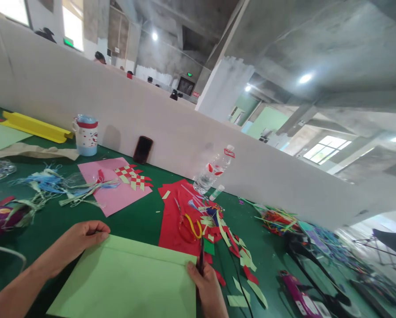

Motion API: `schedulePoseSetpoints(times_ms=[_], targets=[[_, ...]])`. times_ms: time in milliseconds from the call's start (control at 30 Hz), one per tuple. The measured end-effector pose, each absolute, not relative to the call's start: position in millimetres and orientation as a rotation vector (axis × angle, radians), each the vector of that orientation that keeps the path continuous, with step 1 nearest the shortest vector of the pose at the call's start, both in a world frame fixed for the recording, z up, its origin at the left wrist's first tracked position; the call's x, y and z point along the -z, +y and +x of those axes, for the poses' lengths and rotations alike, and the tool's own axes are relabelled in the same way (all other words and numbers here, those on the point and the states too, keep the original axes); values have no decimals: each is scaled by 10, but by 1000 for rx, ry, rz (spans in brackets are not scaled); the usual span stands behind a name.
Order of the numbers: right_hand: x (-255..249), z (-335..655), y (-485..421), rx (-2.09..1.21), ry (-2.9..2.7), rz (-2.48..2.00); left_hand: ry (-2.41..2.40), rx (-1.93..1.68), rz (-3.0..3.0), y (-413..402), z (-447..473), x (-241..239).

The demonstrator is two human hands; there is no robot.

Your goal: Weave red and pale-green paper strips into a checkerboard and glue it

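Note:
A large sheet of light green paper (131, 282) lies in front of me, with a crease running parallel to its far edge. My left hand (88, 236) pinches its far left corner between thumb and fingers. At the far right corner, my right hand (206, 282) has its thumb on the paper and also holds a slim dark tool (202, 256) upright; its exact kind is unclear. Just beyond that hand, scissors with yellow-lined handles (195, 227) rest on red paper (168, 225). Green and red paper scraps (246, 260) are strewn to the right.
Pink paper (110, 201) bears woven red-and-green pieces (133, 177). Tangled strings (55, 183) lie left. A cup (87, 137), phone (142, 149), water bottle (213, 172) and glue stick (217, 192) stand along the white partition (171, 132). A purple glue gun (299, 293) lies right.

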State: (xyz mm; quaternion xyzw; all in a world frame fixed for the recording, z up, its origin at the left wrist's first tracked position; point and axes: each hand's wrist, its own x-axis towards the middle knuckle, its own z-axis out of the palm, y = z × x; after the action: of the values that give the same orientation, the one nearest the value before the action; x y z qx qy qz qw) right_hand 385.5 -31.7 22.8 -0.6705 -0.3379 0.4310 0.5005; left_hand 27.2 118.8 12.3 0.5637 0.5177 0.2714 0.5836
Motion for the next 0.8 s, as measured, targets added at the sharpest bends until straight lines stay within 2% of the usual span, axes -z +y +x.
schedulePoseSetpoints(times_ms=[233, 533, 800], targets=[[-125, 3881, -357, -1085, -815, -1606, 1257, -653, 1224, 1135, 262, -139], [71, 3933, -384, -931, -823, -1734, 1327, -681, 1340, 1096, 236, -57], [-43, 3808, -375, -842, -1049, -1910, 1478, -672, 1699, 1193, 117, -9]])
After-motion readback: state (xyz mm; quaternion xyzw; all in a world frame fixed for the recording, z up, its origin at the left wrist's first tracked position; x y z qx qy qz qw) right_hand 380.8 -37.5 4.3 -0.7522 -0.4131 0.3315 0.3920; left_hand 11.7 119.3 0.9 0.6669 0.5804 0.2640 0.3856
